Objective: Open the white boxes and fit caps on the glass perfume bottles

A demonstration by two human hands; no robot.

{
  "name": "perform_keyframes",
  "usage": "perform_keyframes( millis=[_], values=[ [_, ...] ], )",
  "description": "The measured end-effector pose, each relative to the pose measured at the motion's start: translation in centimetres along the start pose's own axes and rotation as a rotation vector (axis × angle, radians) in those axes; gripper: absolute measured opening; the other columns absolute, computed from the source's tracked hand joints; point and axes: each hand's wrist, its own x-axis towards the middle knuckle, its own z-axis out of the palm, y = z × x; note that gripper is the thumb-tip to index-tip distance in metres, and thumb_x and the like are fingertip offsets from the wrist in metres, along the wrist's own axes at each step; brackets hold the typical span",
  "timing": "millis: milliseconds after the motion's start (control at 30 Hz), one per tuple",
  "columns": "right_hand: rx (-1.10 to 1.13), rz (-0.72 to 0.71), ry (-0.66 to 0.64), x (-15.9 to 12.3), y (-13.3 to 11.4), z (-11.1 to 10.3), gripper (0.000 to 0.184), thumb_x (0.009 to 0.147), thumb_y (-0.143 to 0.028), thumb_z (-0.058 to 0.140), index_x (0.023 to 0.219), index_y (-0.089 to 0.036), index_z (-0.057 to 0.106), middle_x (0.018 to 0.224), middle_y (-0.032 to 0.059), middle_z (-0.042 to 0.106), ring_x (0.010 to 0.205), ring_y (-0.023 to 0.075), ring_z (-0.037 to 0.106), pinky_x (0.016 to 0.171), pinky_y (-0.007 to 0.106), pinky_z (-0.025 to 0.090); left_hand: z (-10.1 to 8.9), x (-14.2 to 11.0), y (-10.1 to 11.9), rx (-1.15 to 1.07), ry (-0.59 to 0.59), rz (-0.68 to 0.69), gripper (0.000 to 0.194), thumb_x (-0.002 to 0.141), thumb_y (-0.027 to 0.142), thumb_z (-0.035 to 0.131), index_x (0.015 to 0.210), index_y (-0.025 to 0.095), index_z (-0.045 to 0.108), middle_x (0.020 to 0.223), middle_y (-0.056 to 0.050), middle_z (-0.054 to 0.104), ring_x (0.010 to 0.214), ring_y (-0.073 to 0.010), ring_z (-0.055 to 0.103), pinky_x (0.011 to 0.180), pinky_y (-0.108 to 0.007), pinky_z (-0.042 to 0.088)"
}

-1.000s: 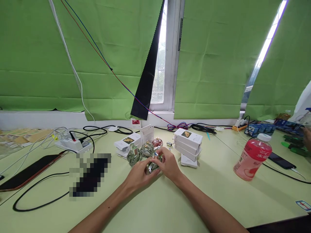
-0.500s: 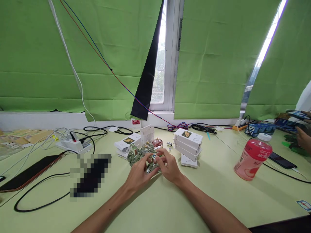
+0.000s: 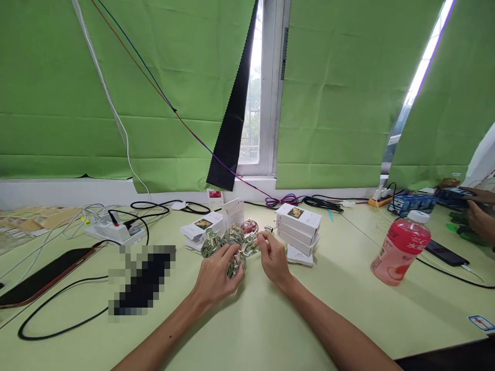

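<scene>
Head view: a greenish glass bottle (image 3: 233,268) is gripped by the left hand (image 3: 217,272); fingertips of the right hand (image 3: 274,260) are drawn together beside it, whether around anything cannot be told. Handling appears unfinished: a silver cylinder (image 3: 268,228) lies loose beyond the right hand, and other bottles (image 3: 210,246) are grouped unboxed beyond the left.

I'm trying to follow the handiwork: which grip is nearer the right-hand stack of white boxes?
Right. The right grip is just left of the stack of white boxes; the left grip is farther left, around a shiny object.
</scene>
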Motion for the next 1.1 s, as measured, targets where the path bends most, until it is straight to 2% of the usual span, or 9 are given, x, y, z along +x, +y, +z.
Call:
perform_keyframes(
  millis=[200, 467, 800, 1100],
  values=[
    [-0.044, 0.066, 0.065, 0.3, 0.4, -0.1, 0.033, 0.103, -0.044, 0.039, 0.090, -0.019, 0.057, 0.072, 0.0000, 0.062, 0.048, 0.0101, 0.045, 0.050, 0.024, 0.032, -0.4, 0.4, -0.2, 0.113, 0.021, -0.116, 0.022, 0.088, 0.029, 0.054, 0.106, 0.022, 0.063, 0.092, -0.004, 0.068, 0.069, -0.0179, 0.065, 0.053, -0.026, 0.038],
    [-0.152, 0.070, 0.089, 0.3, 1.1, 0.0, 0.027, 0.102, -0.039, 0.041, 0.094, -0.019, 0.058, 0.081, 0.0018, 0.062, 0.058, 0.0130, 0.052, 0.053, 0.024, 0.034, -0.4, 0.6, -1.0, 0.256, 0.017, -0.212, 0.033, 0.092, 0.034, 0.052, 0.123, 0.023, 0.060, 0.103, -0.007, 0.065, 0.071, -0.0170, 0.064, 0.049, -0.024, 0.031],
    [-0.177, 0.070, 0.080, 0.3, 1.2, 0.0, 0.022, 0.100, -0.034, 0.042, 0.096, -0.020, 0.059, 0.088, 0.0031, 0.064, 0.064, 0.0141, 0.054, 0.056, 0.024, 0.036, -0.5, 0.9, -1.3, 0.339, 0.030, -0.246, 0.035, 0.095, 0.037, 0.052, 0.127, 0.027, 0.061, 0.106, -0.007, 0.057, 0.065, -0.0139, 0.057, 0.045, -0.022, 0.027],
    [-0.205, 0.094, 0.079, 0.5, 1.3, 0.0, 0.022, 0.098, -0.033, 0.043, 0.098, -0.019, 0.059, 0.094, 0.0070, 0.066, 0.075, 0.0188, 0.060, 0.063, 0.028, 0.043, 0.3, 1.0, -2.2, 0.327, 0.060, -0.222, 0.031, 0.096, 0.033, 0.052, 0.123, 0.025, 0.062, 0.102, -0.006, 0.059, 0.069, -0.0151, 0.058, 0.046, -0.021, 0.028]
  ],
)
